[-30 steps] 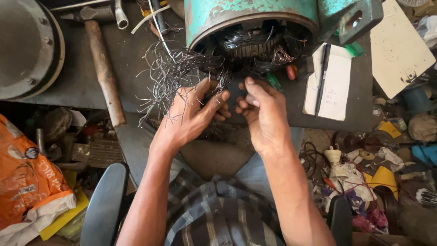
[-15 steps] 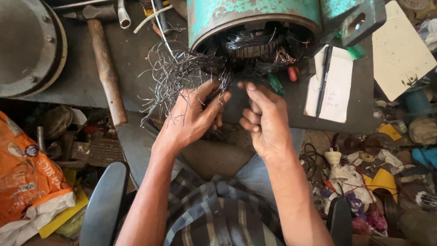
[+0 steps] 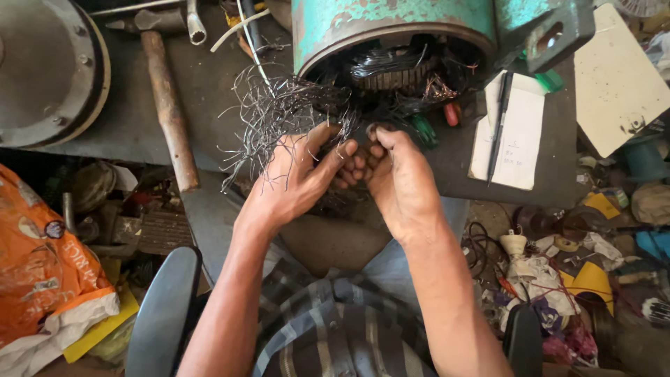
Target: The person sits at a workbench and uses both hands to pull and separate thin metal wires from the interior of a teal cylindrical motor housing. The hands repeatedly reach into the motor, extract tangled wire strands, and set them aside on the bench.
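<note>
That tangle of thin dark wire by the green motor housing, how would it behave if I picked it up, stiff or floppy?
The wire tangle looks springy rather than limp: its loose ends stick out in the air instead of drooping. It is probably light, being thin strands with gaps between them. It would likely snag, since strands run back into the green motor housing.

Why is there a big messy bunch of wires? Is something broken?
The tangled grey wire bundle spills loose from the open end of the chipped green metal motor casing, strands sticking out everywhere. Both the left hand and right hand touch it.
</note>
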